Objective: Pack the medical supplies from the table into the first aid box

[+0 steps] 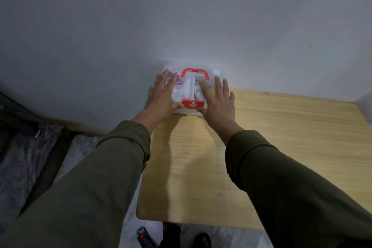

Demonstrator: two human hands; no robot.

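The first aid box [216, 72] is clear plastic with a red handle [194, 72] and a red latch bearing a white cross [193, 104]. It stands at the far left corner of the wooden table [281, 137], against the grey wall, with its lid down. White and pale supplies [188, 88] show through the lid. My left hand [162, 96] lies flat on the lid's left half, thumb by the latch. My right hand [218, 102] lies flat on the right half, fingers spread. Neither hand grips anything.
The grey wall [181, 16] rises right behind the box. Left of the table lies a bed with patterned bedding [26, 157]. On the floor below the table's near edge are a small device with a red light [142, 235] and dark footwear [201, 240].
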